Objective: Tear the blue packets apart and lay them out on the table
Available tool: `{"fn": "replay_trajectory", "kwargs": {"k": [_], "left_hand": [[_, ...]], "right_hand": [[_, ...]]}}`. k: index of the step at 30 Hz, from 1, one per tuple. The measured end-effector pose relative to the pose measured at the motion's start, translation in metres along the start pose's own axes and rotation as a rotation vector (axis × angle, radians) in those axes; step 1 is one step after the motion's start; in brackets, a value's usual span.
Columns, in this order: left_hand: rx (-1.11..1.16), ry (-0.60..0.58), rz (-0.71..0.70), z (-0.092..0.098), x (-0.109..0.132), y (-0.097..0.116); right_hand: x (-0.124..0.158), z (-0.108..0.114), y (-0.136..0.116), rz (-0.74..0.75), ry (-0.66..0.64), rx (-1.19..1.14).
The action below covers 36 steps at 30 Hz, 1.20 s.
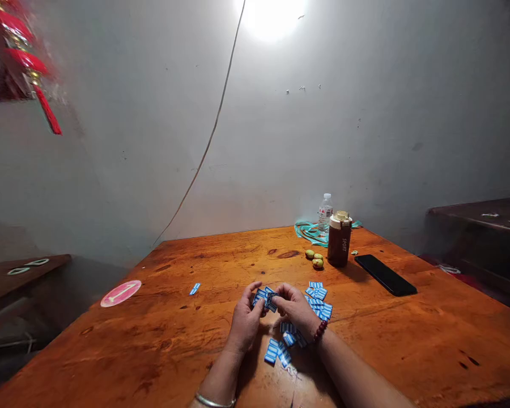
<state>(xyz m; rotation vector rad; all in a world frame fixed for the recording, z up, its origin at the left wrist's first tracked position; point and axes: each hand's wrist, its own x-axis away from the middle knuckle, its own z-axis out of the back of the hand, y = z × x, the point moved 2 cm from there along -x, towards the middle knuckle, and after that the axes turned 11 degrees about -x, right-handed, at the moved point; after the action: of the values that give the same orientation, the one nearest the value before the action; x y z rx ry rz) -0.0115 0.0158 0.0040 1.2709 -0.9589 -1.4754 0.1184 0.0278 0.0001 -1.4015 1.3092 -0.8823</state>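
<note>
Several small flat blue-and-white striped pieces are held between my two hands above the middle of the table. My left hand grips them from the left, thumb over the top. My right hand pinches their right side with thumb and fingertips, and a dark red bead bracelet circles that wrist. More such pieces lie in a loose pile beside my right hand, partly hidden by it. Others are scattered on the table below my hands. One lone piece lies apart at the left.
On the wooden table, a brown SPORT bottle, a clear water bottle, a turquoise ribbon, three yellow-green fruits and a black phone stand or lie at the right. A pink round disc is near the left edge.
</note>
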Motion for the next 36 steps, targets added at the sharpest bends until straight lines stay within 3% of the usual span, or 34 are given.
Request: {"fn": "replay_trajectory", "kwargs": {"k": [4,15,22,30,36], "left_hand": [[0.067,0.018,0.052,0.000,-0.002,-0.002],[0.082,-0.108,0.216,-0.003,-0.004,-0.006],[0.050,-0.144,0.162,-0.003,-0.003,-0.005],[0.498,-0.268,0.506,-0.002,0.005,0.001],[0.626,-0.401,0.550,-0.011,0.010,0.004]], "right_hand": [[0.001,0.000,-0.002,-0.060,0.006,-0.050],[0.001,-0.003,0.001,-0.078,-0.020,-0.116],[0.000,0.000,0.005,-0.158,-0.071,-0.207],[0.002,0.002,-0.005,-0.084,0.031,-0.217],[0.004,-0.010,0.003,-0.056,0.000,-0.244]]}}
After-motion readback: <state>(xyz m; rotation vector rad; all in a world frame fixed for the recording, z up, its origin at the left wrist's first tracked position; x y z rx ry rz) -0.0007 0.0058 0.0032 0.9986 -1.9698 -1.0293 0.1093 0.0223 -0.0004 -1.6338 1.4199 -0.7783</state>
